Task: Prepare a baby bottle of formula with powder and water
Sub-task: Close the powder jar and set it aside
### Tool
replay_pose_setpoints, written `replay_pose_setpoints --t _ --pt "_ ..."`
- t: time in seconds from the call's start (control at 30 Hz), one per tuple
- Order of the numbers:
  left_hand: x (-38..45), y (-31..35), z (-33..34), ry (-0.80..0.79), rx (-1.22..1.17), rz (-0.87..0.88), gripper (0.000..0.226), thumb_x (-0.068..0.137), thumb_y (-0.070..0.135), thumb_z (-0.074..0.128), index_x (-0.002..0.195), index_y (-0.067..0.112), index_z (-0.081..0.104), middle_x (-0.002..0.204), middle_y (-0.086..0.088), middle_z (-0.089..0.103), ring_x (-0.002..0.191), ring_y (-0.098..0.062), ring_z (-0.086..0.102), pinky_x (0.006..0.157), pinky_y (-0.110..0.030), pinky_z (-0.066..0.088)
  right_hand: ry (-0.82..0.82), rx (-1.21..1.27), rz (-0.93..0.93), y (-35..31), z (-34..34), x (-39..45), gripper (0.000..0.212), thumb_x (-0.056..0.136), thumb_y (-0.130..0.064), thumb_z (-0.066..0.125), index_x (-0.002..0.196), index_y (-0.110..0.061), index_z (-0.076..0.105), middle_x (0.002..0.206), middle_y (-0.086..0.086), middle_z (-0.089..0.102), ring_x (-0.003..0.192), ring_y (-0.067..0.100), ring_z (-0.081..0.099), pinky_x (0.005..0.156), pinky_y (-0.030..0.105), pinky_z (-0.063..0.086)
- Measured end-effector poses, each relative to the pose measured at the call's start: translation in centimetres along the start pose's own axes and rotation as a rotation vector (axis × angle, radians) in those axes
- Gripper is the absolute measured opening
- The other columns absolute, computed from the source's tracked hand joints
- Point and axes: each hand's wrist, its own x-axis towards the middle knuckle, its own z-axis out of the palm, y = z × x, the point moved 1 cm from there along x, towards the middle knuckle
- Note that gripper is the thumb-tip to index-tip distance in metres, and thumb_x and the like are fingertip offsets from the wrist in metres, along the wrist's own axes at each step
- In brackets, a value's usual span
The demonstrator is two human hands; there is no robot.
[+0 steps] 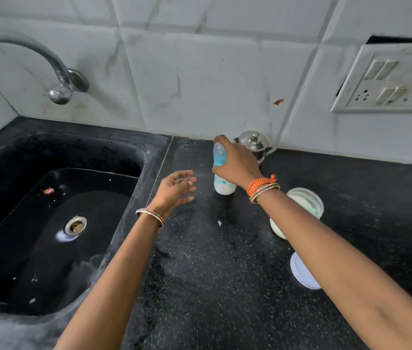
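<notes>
right grip (235, 164) wraps upright baby bottle (222, 184).

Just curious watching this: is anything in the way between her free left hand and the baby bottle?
Nothing visible. The left hand hovers open beside the baby bottle, with only bare counter between them. The right hand already grips the bottle from the other side.

We're looking at a black speckled counter (215, 274) running under a white tiled wall (199, 79). Left of the grip, a dark sink (48, 223) sits beneath a curved metal tap (56, 69). Up to its right, a switch plate (389, 79) hangs on the tiles.
</notes>
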Motion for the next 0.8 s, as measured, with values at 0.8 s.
replay_pose_setpoints --t 0.8 --pt "-9.6 -0.4 8.4 0.49 -0.007 0.556 0.023 0.081 0.009 0.047 0.08 0.029 0.057 0.076 0.014 0.06 0.066 -0.005 0.05 0.062 -0.026 0.045 -0.261 -0.324 0.402 4.3 -5.8 -20.3 0.025 0.085 -0.038 0.052 0.096 -0.015 0.057 0.103 0.008 0.06 0.091 0.032 0.058 0.067 0.031 0.039"
